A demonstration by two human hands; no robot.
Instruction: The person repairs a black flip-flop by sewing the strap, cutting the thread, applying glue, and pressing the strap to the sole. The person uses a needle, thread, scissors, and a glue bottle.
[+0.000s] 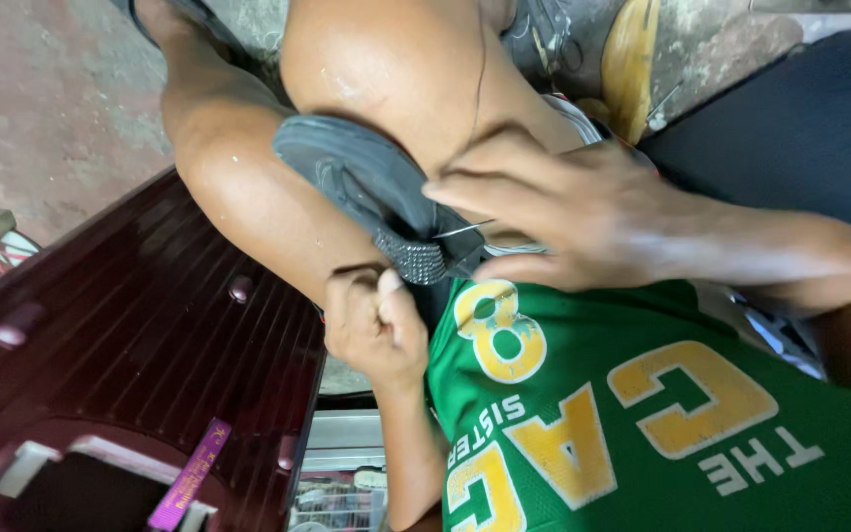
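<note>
Green jersey; both hands on grey shoe.

Support for the grey shoe: the person's bare knee, sole tread facing up, heel end pressed against the thigh. Floor: reddish, worn concrete. On it, at left, a dark maroon ribbed case with round studs and a purple strip.
</note>
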